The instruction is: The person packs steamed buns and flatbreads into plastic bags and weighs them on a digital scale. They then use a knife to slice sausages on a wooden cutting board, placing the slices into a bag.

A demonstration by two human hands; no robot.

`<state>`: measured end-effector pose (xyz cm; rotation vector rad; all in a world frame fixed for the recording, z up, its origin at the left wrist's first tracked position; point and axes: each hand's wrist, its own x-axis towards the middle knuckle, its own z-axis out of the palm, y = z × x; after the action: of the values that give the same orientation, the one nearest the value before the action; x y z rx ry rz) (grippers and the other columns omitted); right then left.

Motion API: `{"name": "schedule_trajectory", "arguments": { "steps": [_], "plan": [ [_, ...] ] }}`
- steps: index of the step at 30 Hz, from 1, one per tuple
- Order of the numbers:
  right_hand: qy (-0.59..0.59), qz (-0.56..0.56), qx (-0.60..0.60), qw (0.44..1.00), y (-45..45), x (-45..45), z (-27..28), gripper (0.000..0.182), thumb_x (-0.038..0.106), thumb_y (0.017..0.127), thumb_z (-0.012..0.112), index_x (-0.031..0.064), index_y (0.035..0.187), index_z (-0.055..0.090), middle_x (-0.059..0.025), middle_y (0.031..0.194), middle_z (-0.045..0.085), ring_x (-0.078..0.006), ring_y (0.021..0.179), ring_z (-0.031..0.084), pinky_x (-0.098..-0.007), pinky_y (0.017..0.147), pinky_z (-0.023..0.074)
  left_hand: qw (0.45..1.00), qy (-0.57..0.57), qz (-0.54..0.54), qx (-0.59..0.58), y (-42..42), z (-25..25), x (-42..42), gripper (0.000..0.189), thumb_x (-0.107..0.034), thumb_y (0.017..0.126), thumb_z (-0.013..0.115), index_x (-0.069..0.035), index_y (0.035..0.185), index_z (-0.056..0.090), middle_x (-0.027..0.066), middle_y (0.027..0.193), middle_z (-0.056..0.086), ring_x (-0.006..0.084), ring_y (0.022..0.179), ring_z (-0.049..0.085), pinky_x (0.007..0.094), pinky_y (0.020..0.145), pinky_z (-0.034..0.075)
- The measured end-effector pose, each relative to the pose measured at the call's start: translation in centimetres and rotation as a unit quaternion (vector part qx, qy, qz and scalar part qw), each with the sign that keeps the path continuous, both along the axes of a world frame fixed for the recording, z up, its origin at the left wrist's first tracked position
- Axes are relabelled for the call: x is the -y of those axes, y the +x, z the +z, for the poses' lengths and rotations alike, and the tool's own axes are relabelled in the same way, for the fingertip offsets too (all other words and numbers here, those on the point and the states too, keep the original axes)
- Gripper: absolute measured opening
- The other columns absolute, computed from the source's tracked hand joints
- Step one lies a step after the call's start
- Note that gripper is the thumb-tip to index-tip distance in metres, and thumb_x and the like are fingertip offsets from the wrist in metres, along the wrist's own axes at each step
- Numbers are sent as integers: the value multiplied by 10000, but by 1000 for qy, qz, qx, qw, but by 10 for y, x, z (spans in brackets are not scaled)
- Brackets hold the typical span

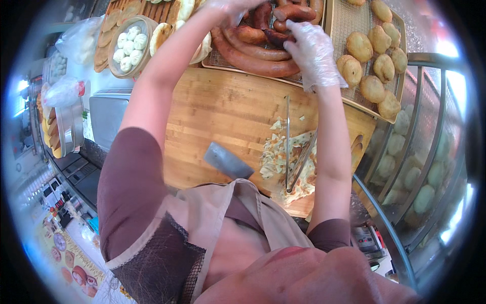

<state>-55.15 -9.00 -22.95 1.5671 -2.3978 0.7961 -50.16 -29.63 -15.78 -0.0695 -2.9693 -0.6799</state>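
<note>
My left hand (233, 8), in a clear plastic glove, is at the top edge above the sausages, its fingers partly cut off. My right hand (313, 51), gloved alike, has its fingertips at the end of a dark sausage (278, 38); whether it grips it is unclear. Long curved sausages (258, 66) and shorter ones lie on a rack in a tray (228, 71). On the wooden cutting board (212, 102) below rest a cleaver (228, 159), metal tongs (287, 144) and chopped flatbread (275, 152), the tongs lying over the flatbread.
Right of the sausages, a rack tray (398, 89) holds round fried pastries (359, 46). At upper left stand a round steamer (149, 28) of small buns (128, 47), flat breads (163, 34) and a metal scale plate (108, 117). A metal rail (387, 224) runs down the right side.
</note>
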Motion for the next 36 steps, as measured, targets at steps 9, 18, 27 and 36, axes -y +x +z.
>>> {"name": "schedule_trajectory", "arguments": {
  "steps": [9, 18, 27, 36],
  "plan": [
    [194, -40, -75, 977, 16, 27, -10, 194, 97, 788, 547, 27, 931, 658, -165, 783, 668, -313, 820, 651, -432, 734, 507, 977, -150, 44, 147, 65, -66, -19, 432, -232, 762, 705, -58, 1142, 597, 174, 1093, 621, 334, 1030, 590, 426, 906, 464],
    [49, -91, 220, 970, 146, -72, -4, 367, 118, 686, 646, 59, 1048, 651, -144, 880, 669, -349, 842, 618, -449, 775, 494, 880, 465, 83, 52, 173, -74, -14, 467, -43, 748, 740, -54, 1182, 571, 17, 1190, 583, 123, 1134, 510, 280, 1006, 395],
    [111, -179, 131, 969, 304, -107, -30, 518, 148, 723, 702, 70, 1211, 545, -164, 1033, 614, -340, 969, 574, -471, 827, 461, 806, 583, 104, 15, 271, -77, -38, 465, 89, 701, 739, -70, 1099, 561, 34, 1145, 576, 158, 1112, 538, 308, 976, 462],
    [234, -172, 243, 925, 407, -181, -63, 667, 134, 701, 727, 45, 1303, 455, -192, 923, 601, -377, 903, 575, -446, 799, 477, 759, 646, 58, -64, 338, -86, -50, 505, 170, 642, 715, -92, 1024, 513, 68, 1191, 539, 185, 1140, 527, 329, 991, 477]
  ]
}}
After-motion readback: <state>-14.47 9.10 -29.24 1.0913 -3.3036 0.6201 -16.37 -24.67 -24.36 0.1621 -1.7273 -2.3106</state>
